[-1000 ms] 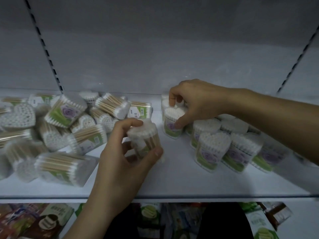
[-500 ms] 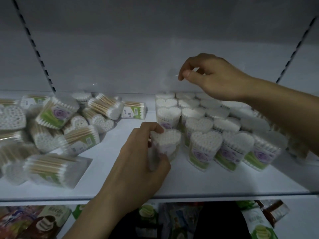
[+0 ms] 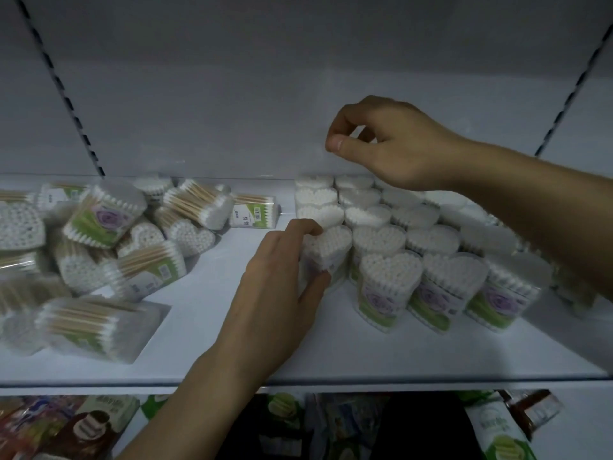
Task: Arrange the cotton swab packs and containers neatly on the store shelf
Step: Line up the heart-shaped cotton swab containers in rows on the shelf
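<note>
My left hand (image 3: 282, 280) wraps its fingers round one heart container (image 3: 328, 252), upright on the shelf (image 3: 232, 346) at the left end of the upright rows (image 3: 431, 240). I should ease it toward 3 o'clock until it sits flush, its point facing front like its neighbours. My right hand (image 3: 391, 144) hovers at 1 o'clock, fingers curled, nothing visible in them. I count roughly fifteen upright containers. The jumbled pile (image 3: 99, 247) at 9 o'clock holds about a dozen, too blurred to count exactly.

Two hands (image 3: 275, 293) (image 3: 398, 144), roughly twenty upright heart-shaped containers (image 3: 388, 280), about fifteen toppled swab packs (image 3: 99, 220), one shelf (image 3: 232, 327).
</note>
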The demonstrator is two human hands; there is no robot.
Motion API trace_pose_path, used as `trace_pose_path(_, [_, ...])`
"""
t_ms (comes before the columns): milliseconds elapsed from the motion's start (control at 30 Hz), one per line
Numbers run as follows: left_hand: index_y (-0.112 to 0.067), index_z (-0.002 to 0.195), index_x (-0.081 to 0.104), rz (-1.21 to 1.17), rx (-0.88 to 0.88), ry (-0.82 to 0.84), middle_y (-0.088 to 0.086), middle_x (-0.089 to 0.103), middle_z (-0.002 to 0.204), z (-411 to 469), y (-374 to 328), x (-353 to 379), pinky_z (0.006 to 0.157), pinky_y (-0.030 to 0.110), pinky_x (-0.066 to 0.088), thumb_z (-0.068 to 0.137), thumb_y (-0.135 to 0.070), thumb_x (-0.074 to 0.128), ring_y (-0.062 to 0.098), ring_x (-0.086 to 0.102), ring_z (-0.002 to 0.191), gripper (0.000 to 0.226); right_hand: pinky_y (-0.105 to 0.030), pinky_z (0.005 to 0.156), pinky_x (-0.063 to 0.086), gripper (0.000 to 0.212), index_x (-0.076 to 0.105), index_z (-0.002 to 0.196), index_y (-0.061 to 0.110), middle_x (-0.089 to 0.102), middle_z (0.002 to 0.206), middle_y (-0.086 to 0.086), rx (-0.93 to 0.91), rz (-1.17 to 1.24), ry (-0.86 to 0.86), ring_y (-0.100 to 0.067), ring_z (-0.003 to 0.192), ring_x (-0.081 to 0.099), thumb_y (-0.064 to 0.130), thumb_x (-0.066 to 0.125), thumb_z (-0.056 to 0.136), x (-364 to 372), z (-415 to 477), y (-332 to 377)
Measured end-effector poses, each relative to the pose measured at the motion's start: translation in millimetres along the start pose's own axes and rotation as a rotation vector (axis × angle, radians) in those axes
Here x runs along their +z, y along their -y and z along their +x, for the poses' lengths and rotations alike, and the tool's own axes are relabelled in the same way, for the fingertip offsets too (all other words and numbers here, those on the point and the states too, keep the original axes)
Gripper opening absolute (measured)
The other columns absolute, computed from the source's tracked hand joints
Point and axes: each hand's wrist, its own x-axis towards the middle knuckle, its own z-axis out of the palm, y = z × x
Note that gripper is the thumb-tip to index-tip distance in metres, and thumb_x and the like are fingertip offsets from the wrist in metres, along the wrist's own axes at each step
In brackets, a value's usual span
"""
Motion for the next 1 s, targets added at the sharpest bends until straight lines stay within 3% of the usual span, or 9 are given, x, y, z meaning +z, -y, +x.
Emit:
trace_pose_path(233, [-0.049,0.136,0.038,0.049,0.025,-0.014,-0.015,0.05,0.128,-4,-3,-13,0.084,0.036,0.056,0.09,-0.038,0.073,0.006,0.055,0.11,0.059,-0.023,0.075,0.046,0.023,0.059,0.117,0.027,0.063,0.114,0.006,-0.124,-0.108,0.217,-0.01,0.094,0.059,0.041,0.056,0.099,27,40,29])
trace_pose_path(367, [-0.039,0.137,0.044,0.213,0.078,-0.04,-0.009,0.055,0.128,-8,0,-61,0.08,0.024,0.045,0.086,-0.04,0.07,0.011,0.055,0.107,0.057,-0.037,0.087,0.051,0.047,0.053,0.128,0.023,0.062,0.116,0.001,-0.172,-0.263,0.4,-0.021,0.1,0.058,0.046,0.068,0.09,73,75,44])
trace_pose_path(433, [-0.034,0.133,0.05,0.357,0.097,0.025,-0.007,0.059,0.124,-12,5,-92,0.078,0.021,0.036,0.087,-0.043,0.068,0.015,0.056,0.107,0.05,-0.035,0.081,0.049,0.056,0.05,0.127,0.02,0.06,0.109,0.0,-0.166,-0.345,0.456,-0.023,0.095,0.054,0.048,0.074,0.085,93,87,50])
trace_pose_path(500, [-0.034,0.133,0.053,0.512,0.091,0.113,-0.007,0.06,0.124,-19,14,-123,0.08,0.028,0.04,0.089,-0.056,0.06,0.018,0.056,0.11,0.049,-0.034,0.075,0.047,0.06,0.048,0.12,0.018,0.056,0.102,-0.002,-0.156,-0.406,0.461,-0.026,0.09,0.052,0.048,0.079,0.079,109,96,52])
trace_pose_path(600, [-0.037,0.135,0.052,0.643,0.051,0.303,-0.012,0.057,0.124,-33,29,-164,0.089,0.039,0.05,0.083,-0.078,0.043,0.017,0.053,0.114,0.067,-0.037,0.074,0.049,0.058,0.043,0.104,0.02,0.054,0.097,-0.003,-0.157,-0.404,0.43,-0.028,0.087,0.053,0.05,0.082,0.073,122,104,54])
trace_pose_path(700, [-0.036,0.132,0.057,0.647,0.048,0.397,-0.016,0.058,0.121,-46,44,-187,0.092,0.037,0.049,0.081,-0.082,0.05,0.013,0.048,0.116,0.069,-0.034,0.068,0.04,0.059,0.039,0.098,0.02,0.052,0.091,-0.004,-0.153,-0.393,0.367,-0.029,0.085,0.051,0.05,0.083,0.072,129,107,55])
trace_pose_path(800, [-0.036,0.136,0.058,0.631,0.074,0.409,-0.02,0.057,0.127,-52,52,-190,0.099,0.037,0.047,0.078,-0.072,0.069,0.012,0.042,0.125,0.069,-0.035,0.068,0.045,0.057,0.045,0.107,0.02,0.059,0.096,-0.007,-0.161,-0.39,0.322,-0.031,0.084,0.056,0.046,0.081,0.072,132,109,53])
trace_pose_path(900, [-0.036,0.13,0.061,0.6,0.13,0.37,-0.019,0.058,0.125,-57,57,-184,0.096,0.033,0.044,0.075,-0.055,0.082,0.015,0.042,0.127,0.062,-0.034,0.069,0.047,0.06,0.047,0.127,0.025,0.063,0.099,-0.005,-0.179,-0.355,0.29,-0.029,0.085,0.058,0.038,0.077,0.077,115,108,57])
trace_pose_path(1000, [-0.033,0.125,0.064,0.534,0.173,0.328,-0.015,0.061,0.123,-61,63,-185,0.095,0.035,0.047,0.079,-0.052,0.077,0.015,0.048,0.125,0.051,-0.03,0.071,0.039,0.066,0.042,0.142,0.032,0.058,0.087,0.004,-0.169,-0.217,0.241,-0.025,0.085,0.057,0.029,0.074,0.084,81,97,59])
